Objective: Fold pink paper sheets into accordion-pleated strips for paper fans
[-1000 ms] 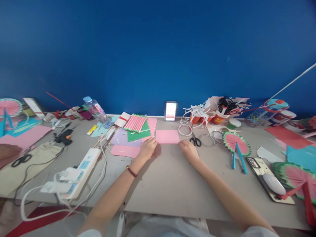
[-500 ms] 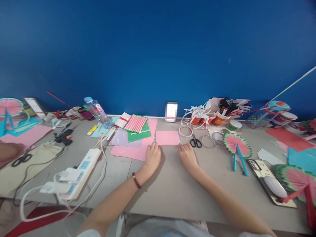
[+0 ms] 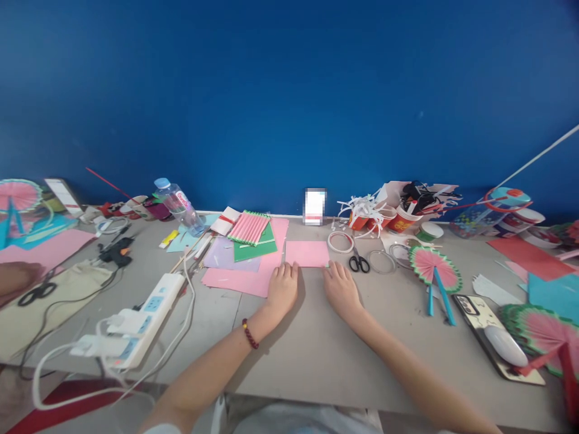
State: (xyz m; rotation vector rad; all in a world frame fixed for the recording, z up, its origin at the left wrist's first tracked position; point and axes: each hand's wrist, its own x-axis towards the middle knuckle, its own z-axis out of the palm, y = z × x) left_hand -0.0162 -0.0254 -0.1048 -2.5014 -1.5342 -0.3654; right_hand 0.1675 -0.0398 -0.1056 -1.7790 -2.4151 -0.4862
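A small pink sheet of paper (image 3: 307, 254) lies flat on the grey table in front of me. My left hand (image 3: 283, 290) rests palm down, its fingertips at the sheet's near left corner. At the near right corner is my right hand (image 3: 341, 290), also palm down, fingers laid forward. Both hands look open, and neither grips anything. Left of the sheet, a pleated pink paper strip with green edges (image 3: 250, 228) lies on green paper (image 3: 266, 246), with lilac and larger pink paper beneath. Black-handled scissors (image 3: 359, 263) and a roll of tape (image 3: 340, 242) sit to the right.
A power strip (image 3: 151, 316) with white cables lies at left, near a bottle (image 3: 180, 205). On the right are a round paper fan (image 3: 436, 268) and a phone (image 3: 479, 331) bearing a mouse (image 3: 505, 345). Another person's hand (image 3: 18, 283) shows at far left.
My hands have shifted slightly inward, the right one moving left along the sheet's near edge. The sheet and the things around it stay in place.
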